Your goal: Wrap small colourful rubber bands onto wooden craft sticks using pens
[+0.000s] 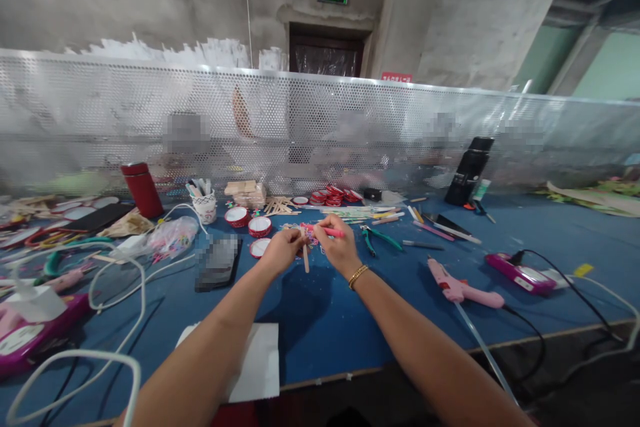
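Over the middle of the blue table, my left hand pinches a wooden craft stick, whose lower end points down toward me. My right hand, with a gold bracelet on its wrist, is closed around a pink marker pen. The pen's front end is close to the top of the stick; whether the two touch I cannot tell. Small coloured bits lie behind and between my hands, partly hidden by them. Left of my left hand are round red-rimmed pieces with white tops.
A pink glue gun and green-handled pliers lie to the right. On the left are a phone, a cup of pens, a red flask and white cables. A perforated metal screen runs along the back.
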Demonstrator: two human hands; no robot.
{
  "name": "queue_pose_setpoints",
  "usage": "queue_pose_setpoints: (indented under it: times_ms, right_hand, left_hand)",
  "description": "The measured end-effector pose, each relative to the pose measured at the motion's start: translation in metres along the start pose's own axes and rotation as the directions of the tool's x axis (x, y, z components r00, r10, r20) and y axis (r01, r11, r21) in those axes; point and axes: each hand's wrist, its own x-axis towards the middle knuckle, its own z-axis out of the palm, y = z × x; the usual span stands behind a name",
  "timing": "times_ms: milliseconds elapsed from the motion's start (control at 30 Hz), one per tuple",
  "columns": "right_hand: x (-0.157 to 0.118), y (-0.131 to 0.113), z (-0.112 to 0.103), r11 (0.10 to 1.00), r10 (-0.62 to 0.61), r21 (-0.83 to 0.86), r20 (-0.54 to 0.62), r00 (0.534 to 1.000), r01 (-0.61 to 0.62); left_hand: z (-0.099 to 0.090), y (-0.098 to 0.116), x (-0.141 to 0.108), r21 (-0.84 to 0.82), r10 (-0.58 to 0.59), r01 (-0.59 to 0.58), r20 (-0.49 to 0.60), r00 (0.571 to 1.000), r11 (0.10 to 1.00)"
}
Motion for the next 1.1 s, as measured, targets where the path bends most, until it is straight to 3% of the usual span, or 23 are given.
queue_pose_setpoints:
  times_ms: [233,467,600,767,933,1100]
  right_hand:
    - [0.0012,-0.0002,-0.0003,1.000,0.009,0.009,-0.021,1.000,-0.009]
    - [0.0008,0.0025,0.0009,0.996,-0.037,0.083,0.047,0.998,0.033]
    - [-0.0007,0.0022,0.0027,0.995,-0.015,0.100,0.055,0.998,0.009]
    - [-0.0016,-0.0010,0.0018,0.994,0.032,0.102,0.003,0.999,-0.033]
    - [-0.0009,-0.0035,-0.0010,0.998,-0.052,0.036,-0.008,0.999,0.052]
    - [-0.0019,-0.0015,0.0018,0.994,-0.073,0.079,0.028,0.997,0.071]
  left_hand:
    - [0.0001,0.0019,-0.0009,0.011,-0.020,0.020,-0.004,1.000,1.000]
    - [0.0000,0.0027,0.0005,-0.035,0.009,-0.012,-0.086,0.996,0.999]
    - [0.0018,0.0046,-0.0028,-0.099,-0.086,0.082,-0.045,0.995,0.992]
    - [0.0034,0.0059,-0.0045,-0.135,-0.093,0.090,-0.016,0.996,0.987]
    - [0.0037,0.0065,-0.0035,-0.167,-0.137,0.141,0.035,0.990,0.976]
    - [0.0045,0.0045,-0.0023,-0.179,-0.138,0.147,0.059,0.989,0.973]
